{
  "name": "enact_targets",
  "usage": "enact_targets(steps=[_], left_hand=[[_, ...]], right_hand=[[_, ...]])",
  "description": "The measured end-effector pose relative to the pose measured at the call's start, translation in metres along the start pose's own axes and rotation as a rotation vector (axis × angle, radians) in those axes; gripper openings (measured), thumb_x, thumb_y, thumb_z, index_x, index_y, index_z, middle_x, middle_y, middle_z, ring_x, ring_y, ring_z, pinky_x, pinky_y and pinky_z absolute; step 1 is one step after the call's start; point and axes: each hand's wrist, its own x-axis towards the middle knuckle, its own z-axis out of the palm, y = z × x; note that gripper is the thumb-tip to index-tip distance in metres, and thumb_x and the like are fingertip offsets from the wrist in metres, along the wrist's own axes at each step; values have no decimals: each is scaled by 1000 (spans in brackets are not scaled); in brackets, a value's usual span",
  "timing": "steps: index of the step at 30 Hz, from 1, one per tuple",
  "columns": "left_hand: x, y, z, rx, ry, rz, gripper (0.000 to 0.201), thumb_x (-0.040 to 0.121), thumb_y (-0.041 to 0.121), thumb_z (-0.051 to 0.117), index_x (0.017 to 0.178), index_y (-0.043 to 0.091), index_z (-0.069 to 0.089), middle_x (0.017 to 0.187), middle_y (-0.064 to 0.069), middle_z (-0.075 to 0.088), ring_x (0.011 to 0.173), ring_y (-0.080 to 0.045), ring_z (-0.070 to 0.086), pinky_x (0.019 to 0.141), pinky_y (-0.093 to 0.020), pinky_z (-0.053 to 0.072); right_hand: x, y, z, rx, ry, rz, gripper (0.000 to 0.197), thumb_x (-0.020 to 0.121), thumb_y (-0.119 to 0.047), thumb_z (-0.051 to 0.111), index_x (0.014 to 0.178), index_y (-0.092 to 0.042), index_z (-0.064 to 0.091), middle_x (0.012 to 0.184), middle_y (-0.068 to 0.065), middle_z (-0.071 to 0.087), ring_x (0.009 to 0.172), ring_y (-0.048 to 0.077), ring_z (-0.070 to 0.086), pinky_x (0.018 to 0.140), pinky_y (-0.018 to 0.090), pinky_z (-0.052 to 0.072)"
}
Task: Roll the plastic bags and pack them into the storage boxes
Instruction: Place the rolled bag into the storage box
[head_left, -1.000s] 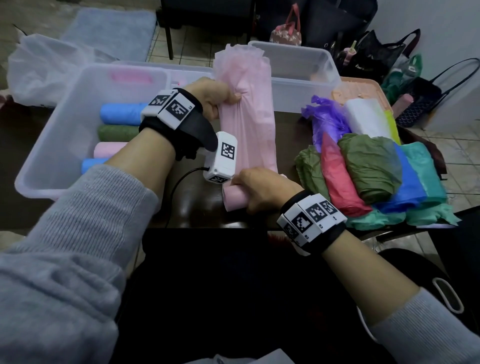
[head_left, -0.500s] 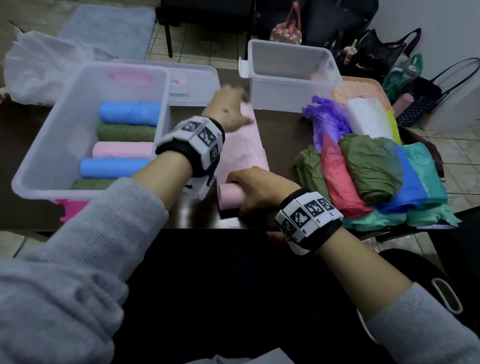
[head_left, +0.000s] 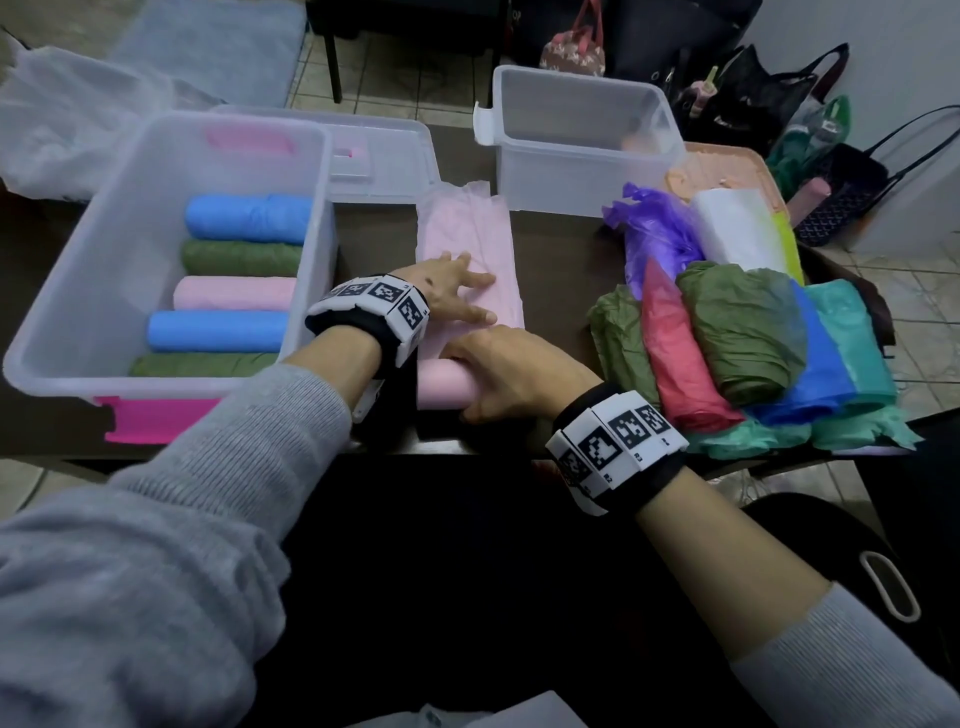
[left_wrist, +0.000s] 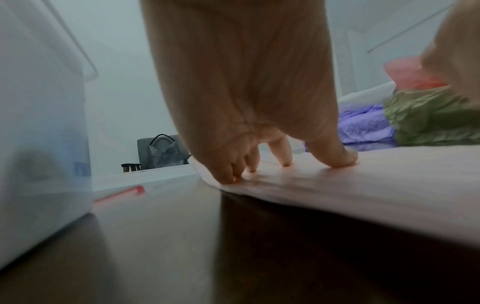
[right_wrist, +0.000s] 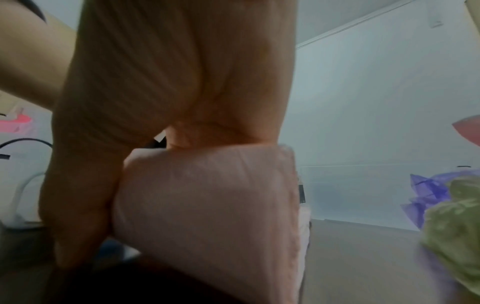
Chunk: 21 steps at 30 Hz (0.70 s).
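Observation:
A pink plastic bag (head_left: 470, 234) lies flat on the dark table, its near end rolled into a tube (head_left: 441, 387). My left hand (head_left: 457, 296) presses the flat part with straight, spread fingers (left_wrist: 283, 156). My right hand (head_left: 509, 374) curls over the rolled end (right_wrist: 207, 205) and grips it. To the left stands a clear storage box (head_left: 93, 291) with several blue, green and pink rolls (head_left: 223, 330) lined up inside. A second clear box (head_left: 582, 150) stands at the back of the table.
A heap of loose coloured bags (head_left: 748, 322) (green, red, blue, teal, purple, white) lies at the right. A clear lid (head_left: 379, 156) rests behind the left box. Handbags (head_left: 748, 88) and chair legs crowd the tiled floor beyond. The near table edge is just below my hands.
The pink bag, held upright a second ago, now lies flat. My left hand let go of its top, laid it down and slid back toward me along it. My right hand stayed on the roll.

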Motion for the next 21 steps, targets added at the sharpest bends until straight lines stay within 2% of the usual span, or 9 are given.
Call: enact_targets(steps=[8,12,16,18,20,21], left_hand=[[3,-4,6,0,26,19,70,87,51,57,147,34,26,157,-5,9,146,-22,5,116,-48,16],[2,-2,6,-14,26,7,70,86,50,58,147,34,26,155,-5,13,145,-22,7,115,-48,18],[0,0,4,-30,34,1,71,86,48,59,147,32,26,156,-8,14,145,-24,8,115,-48,18],[-2,1,4,-61,41,5,80,86,46,61,150,30,16,157,-10,13,145,-25,7,116,-48,17],[-4,2,5,-124,57,-21,95,84,43,65,151,26,0,159,-9,4,146,-26,0,117,-46,10],[-4,3,5,-116,81,-49,98,84,42,65,151,23,-3,159,-9,0,146,-28,-3,117,-46,9]], right_hand=[[-2,1,11,-29,20,-49,49,69,-23,69,116,-17,57,106,6,64,100,27,58,75,34,46],[-5,3,16,56,58,-36,61,69,-22,72,123,-15,44,106,7,63,99,29,57,77,38,45],[-3,7,15,102,69,8,60,63,-33,79,106,-11,43,99,7,61,89,28,57,70,38,46],[-1,9,13,132,64,23,59,59,-36,83,100,-13,47,98,4,60,88,23,55,70,37,46],[2,10,11,170,48,41,58,57,-37,85,97,-14,49,96,2,59,86,19,53,71,35,46],[4,10,9,186,39,46,58,55,-37,86,95,-15,50,95,0,60,86,18,53,72,34,46]])
